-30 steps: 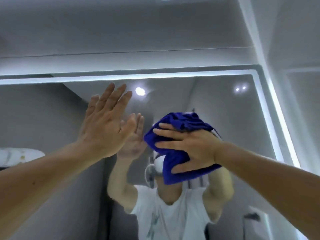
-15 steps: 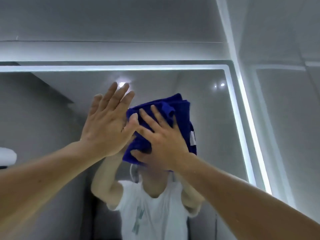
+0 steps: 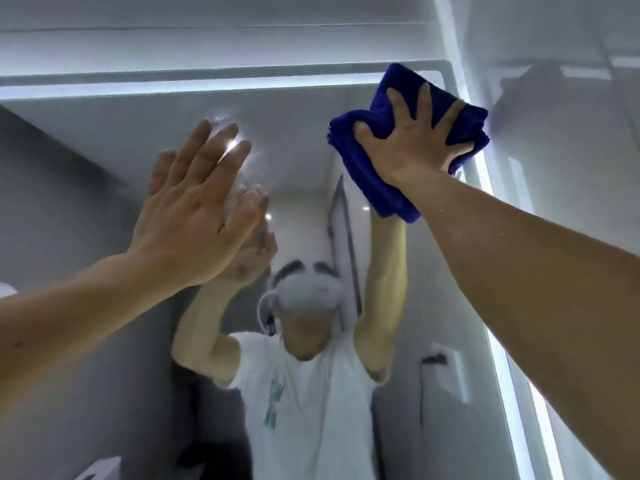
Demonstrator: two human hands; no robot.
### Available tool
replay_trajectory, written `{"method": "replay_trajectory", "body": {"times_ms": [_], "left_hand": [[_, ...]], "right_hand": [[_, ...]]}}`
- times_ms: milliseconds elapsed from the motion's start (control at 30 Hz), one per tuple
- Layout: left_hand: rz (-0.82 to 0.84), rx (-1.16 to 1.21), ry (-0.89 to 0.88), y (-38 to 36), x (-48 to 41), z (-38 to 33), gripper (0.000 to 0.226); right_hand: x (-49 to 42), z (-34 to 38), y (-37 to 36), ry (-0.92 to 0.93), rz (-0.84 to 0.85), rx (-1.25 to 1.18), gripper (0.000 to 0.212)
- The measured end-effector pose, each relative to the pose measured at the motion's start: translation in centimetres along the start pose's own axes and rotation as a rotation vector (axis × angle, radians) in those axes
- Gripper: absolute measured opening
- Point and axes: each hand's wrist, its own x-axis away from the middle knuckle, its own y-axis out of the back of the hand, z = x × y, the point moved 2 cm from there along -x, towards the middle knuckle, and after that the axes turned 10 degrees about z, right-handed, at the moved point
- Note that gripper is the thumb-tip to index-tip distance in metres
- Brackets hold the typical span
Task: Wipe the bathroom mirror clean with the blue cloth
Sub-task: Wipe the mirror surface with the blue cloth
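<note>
The two bare arms come up from the bottom, one on each side

The left hand [image 3: 194, 216] is up and flat, with its fingers straight and close together. It holds nothing. It is right at the glass, but I cannot tell if it really touches it

The right hand [image 3: 412, 143] is higher up. Its fingers are spread wide, and they press flat on the blue cloth [image 3: 384, 192]. The cloth is folded into a thick pad and sits between the hand and the mirror [image 3: 298, 140]

A moment ago the cloth was in the middle of the mirror, right beside the left hand. Now it has slid up and over to the top right corner. There it touches the bright light strip [image 3: 207, 86] that runs round the edge. The left hand has stayed in about the same spot

So I think the wiping has now got to this top corner, and that the hand could go down the right side next. The lower glass may not be wiped yet

Farther back, in the glass, there is the person's reflection [image 3: 304, 393] in a white shirt with both arms up. A small ceiling light shines in the glass by the left hand's fingers
</note>
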Motion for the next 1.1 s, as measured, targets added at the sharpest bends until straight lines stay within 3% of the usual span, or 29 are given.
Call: {"method": "replay_trajectory", "body": {"times_ms": [400, 700, 833, 933, 1100], "left_hand": [[0.102, -0.028, 0.036, -1.8, 7.1, -3.8, 0.065], [0.229, -0.002, 0.101, -1.8, 11.6, -5.4, 0.067], [0.221, -0.02, 0.148, 0.2, 12.1, -4.9, 0.067], [0.226, -0.009, 0.168, 1.2, 12.5, -4.1, 0.069], [0.23, -0.027, 0.106, 1.8, 13.1, -2.3, 0.068]], "right_hand": [[18.7, -1.2, -7.6, 0.141, -0.089, -0.049, 0.071], [37.2, -7.3, -13.6, 0.601, 0.109, 0.113, 0.065], [40.5, -12.7, -14.3, 0.743, 0.158, 0.2, 0.076], [40.6, -14.1, -14.0, 0.676, 0.168, 0.19, 0.083], [31.4, -9.9, -10.9, 0.328, 0.07, 0.026, 0.07]]}}
